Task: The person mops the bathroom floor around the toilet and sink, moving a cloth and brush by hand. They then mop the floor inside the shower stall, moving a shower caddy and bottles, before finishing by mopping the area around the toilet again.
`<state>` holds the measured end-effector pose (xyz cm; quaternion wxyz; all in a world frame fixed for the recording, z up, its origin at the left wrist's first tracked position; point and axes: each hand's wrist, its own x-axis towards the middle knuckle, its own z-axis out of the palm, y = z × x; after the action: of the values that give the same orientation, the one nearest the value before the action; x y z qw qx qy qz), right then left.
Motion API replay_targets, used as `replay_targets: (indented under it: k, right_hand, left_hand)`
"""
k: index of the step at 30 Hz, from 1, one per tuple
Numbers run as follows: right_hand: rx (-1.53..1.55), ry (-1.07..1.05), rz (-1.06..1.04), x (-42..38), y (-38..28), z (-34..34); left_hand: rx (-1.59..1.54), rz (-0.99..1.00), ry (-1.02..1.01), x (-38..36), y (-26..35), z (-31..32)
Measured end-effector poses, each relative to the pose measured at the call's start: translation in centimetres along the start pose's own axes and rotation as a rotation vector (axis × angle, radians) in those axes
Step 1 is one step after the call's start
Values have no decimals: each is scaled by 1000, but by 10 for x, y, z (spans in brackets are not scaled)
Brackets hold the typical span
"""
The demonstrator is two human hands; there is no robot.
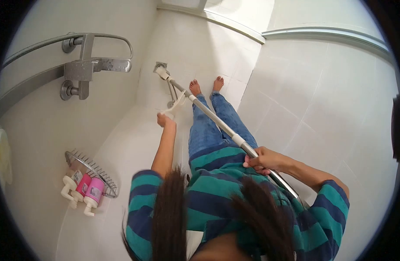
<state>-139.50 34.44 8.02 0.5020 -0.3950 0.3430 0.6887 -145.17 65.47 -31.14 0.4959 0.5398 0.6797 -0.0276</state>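
A long metal pole (217, 120) with white joints slants from the upper left down to my right side. My right hand (261, 160) is wrapped round its lower part, near my waist. My left hand (165, 120) is closed on a white handle (177, 105) that joins the pole near its far end. The white head (163, 73) of the pole lies over a square floor drain (160, 66). What is under the head is hidden.
A shower mixer (80, 69) with a hose is on the left wall. Below it a wire rack (93, 172) holds pump bottles (94, 192). My bare feet (218, 83) are on the tiles right of the drain. A metal rail (326, 32) crosses the upper right.
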Motion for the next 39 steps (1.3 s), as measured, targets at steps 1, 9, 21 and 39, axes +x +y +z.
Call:
replay_targets:
  k: [1, 9, 21, 39]
  right_hand:
    - [33, -3, 19, -11, 5, -1]
    - [607, -26, 76, -106, 36, -10]
    - [919, -118, -227, -75, 13, -157]
    - [151, 1312, -1808, -214, -94, -179]
  left_hand:
    - [-26, 51, -50, 0, 10, -6]
    - [118, -37, -1042, -3, -9, 154]
    - [669, 1578, -1639, -368, 58, 231]
    - [1085, 1432, -1798, -434, 46, 439]
